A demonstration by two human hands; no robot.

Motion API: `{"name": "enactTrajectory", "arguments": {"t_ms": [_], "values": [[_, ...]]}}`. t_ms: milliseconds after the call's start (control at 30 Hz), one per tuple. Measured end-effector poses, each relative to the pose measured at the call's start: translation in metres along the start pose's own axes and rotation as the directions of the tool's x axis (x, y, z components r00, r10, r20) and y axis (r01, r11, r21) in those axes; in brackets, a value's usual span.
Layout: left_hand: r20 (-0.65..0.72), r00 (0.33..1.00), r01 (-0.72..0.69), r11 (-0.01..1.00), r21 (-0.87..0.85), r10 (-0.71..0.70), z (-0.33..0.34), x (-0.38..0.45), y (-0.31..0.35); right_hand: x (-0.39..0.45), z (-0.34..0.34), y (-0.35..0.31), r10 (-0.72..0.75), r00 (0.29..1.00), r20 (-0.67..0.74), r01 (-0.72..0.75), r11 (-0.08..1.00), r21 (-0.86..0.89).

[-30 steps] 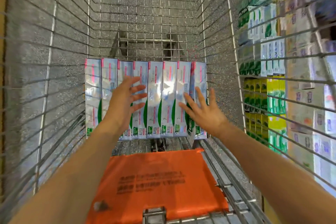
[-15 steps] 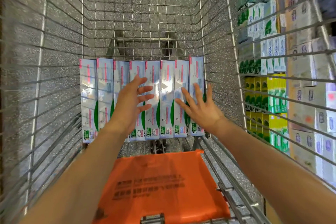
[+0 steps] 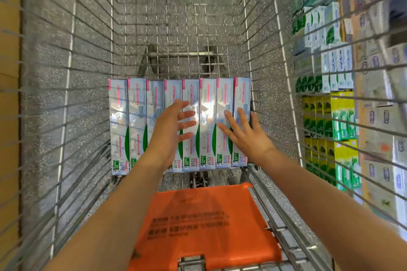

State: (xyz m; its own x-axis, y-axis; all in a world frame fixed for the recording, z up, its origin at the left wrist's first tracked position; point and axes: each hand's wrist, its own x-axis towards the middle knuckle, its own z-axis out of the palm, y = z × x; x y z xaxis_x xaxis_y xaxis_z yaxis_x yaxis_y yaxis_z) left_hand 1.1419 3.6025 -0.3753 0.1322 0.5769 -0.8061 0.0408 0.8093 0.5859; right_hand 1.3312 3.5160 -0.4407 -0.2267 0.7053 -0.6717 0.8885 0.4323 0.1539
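Eight boxes (image 3: 207, 99) line wire cart (image 3: 111, 28) floor, L grip (image 3: 169, 130) & R grip (image 3: 246, 136) splayed above (shelves (image 3: 326, 116) R).

Each of the boxes (image 3: 207, 121) shows what looks like a numeral 7 low on its face, with small Chinese characters at the near end too blurred to read. The orange flap (image 3: 204, 222) bears lines of dark Chinese print, also illegible.

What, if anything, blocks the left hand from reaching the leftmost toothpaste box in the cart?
Probably nothing, so likely yes: the left hand is open close by, and the leftmost toothpaste box lies uncovered to its left, with only the cart's wire wall on its far side.
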Motion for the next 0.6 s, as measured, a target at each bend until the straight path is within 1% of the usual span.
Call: {"name": "enactTrajectory", "arguments": {"t_ms": [67, 167, 233, 300, 333, 400, 467, 500, 533, 567, 600], "values": [[-0.017, 1.000, -0.023, 1.000, 0.008, 0.023, -0.001, -0.014, 0.016, -0.010, -0.022, 0.003, 0.013, 1.000, 0.013, -0.013, 0.999, 0.035], [-0.038, 0.994, -0.098, 0.994, 0.044, 0.100, -0.004, -0.046, 0.051, -0.032, -0.075, 0.008, 0.101, 0.992, -0.079, -0.088, 0.984, 0.158], [-0.017, 0.979, -0.198, 0.973, 0.115, 0.201, -0.006, -0.075, 0.079, -0.056, -0.123, 0.014, 0.191, 0.974, -0.121, -0.158, 0.958, 0.238], [0.022, 0.944, -0.327, 0.924, 0.197, 0.329, -0.006, -0.109, 0.109, -0.088, -0.174, 0.022, 0.321, 0.928, -0.191, -0.245, 0.908, 0.339], [0.041, 0.919, -0.390, 0.891, 0.232, 0.392, -0.005, -0.128, 0.125, -0.109, -0.198, 0.027, 0.395, 0.878, -0.272, -0.269, 0.875, 0.403], [0.102, 0.851, -0.519, 0.798, 0.307, 0.515, 0.002, -0.174, 0.154, -0.160, -0.245, 0.032, 0.514, 0.703, -0.492, -0.274, 0.834, 0.479], [0.210, 0.745, -0.662, 0.664, 0.348, 0.633, 0.016, -0.226, 0.173, -0.221, -0.277, 0.034, 0.575, 0.545, -0.610, -0.271, 0.809, 0.521], [0.285, 0.676, -0.731, 0.568, 0.379, 0.679, 0.025, -0.253, 0.180, -0.253, -0.287, 0.033, 0.589, 0.460, -0.665, -0.281, 0.807, 0.520], [0.362, 0.597, -0.789, 0.443, 0.426, 0.716, 0.035, -0.281, 0.181, -0.286, -0.292, 0.031, 0.598, 0.378, -0.707, -0.295, 0.801, 0.520], [0.434, 0.514, -0.826, 0.291, 0.482, 0.740, 0.044, -0.307, 0.181, -0.319, -0.294, 0.026, 0.612, 0.299, -0.732, -0.308, 0.788, 0.533], [0.514, 0.421, -0.845, 0.117, 0.521, 0.748, 0.054, -0.334, 0.179, -0.350, -0.292, 0.020, 0.629, 0.224, -0.745, -0.322, 0.769, 0.552]]}}
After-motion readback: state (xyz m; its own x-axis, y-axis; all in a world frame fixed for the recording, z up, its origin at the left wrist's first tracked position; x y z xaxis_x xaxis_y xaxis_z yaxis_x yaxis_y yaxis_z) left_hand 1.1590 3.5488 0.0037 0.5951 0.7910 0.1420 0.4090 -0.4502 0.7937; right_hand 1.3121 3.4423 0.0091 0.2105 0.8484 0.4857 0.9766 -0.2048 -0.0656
